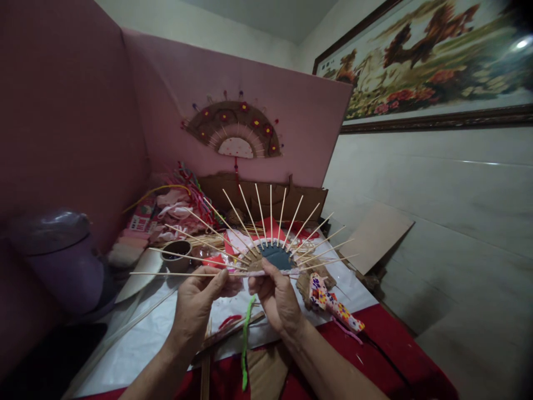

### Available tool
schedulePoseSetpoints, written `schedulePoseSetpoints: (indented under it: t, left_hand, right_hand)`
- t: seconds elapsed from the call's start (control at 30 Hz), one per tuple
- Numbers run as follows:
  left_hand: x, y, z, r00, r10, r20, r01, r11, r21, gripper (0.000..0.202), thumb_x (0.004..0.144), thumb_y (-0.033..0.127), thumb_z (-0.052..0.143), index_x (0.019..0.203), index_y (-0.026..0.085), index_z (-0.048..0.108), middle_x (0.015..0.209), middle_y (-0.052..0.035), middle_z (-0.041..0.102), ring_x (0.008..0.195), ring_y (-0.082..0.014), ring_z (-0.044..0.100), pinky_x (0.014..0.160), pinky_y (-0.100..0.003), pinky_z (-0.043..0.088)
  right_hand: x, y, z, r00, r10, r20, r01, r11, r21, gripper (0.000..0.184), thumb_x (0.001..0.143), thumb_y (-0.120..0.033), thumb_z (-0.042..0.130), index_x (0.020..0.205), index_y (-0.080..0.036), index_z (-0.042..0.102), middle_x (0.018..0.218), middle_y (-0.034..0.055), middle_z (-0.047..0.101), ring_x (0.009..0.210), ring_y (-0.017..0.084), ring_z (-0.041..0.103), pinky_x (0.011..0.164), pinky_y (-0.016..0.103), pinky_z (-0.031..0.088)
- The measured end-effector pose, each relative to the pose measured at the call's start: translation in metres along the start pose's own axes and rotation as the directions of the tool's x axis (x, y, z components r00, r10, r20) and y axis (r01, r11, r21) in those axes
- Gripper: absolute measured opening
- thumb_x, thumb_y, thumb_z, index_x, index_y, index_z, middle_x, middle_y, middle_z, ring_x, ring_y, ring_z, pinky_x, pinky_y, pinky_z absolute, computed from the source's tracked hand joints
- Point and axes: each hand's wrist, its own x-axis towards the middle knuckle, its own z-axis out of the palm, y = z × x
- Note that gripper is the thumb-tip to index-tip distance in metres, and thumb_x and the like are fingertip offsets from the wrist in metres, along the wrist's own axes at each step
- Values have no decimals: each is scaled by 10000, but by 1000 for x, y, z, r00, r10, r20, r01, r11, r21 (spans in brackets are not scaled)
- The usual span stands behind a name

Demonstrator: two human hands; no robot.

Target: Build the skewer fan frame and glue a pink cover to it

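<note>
Both hands hold up a fan frame (278,256), a half-round cardboard base with a dark blue-grey patch and thin wooden sticks spread out from its curved edge. My left hand (202,294) pinches the left end, thumb and fingers on the lowest stick (170,274) near the base. With its thumb over the straight lower edge, my right hand (275,297) grips the middle of the base; its other fingers are partly hidden behind. A whitish strip runs along that lower edge. The fan is raised above the cluttered table.
A finished-looking brown fan with flowers (233,125) hangs on the pink board (300,111). Around lie a dark cup (176,256), a flower-patterned glue gun (335,305), a green fuzzy stem (245,350), cardboard (268,372) and pink cloth (175,203). A purple bin (62,266) stands left.
</note>
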Motion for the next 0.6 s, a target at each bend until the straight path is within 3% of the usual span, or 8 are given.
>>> schedulePoseSetpoints:
  t: [0.6]
  left_hand:
    - [1, -1, 0, 1000, 12, 0, -12, 1000, 2, 163, 697, 263, 670, 708, 126, 582, 629, -30, 683, 569, -162, 645, 560, -271, 522]
  right_hand:
    - [-1, 1, -1, 1000, 3, -4, -3, 1000, 4, 220, 775, -233, 572, 582, -131, 601, 484, 15, 624, 437, 103, 558, 443, 197, 441]
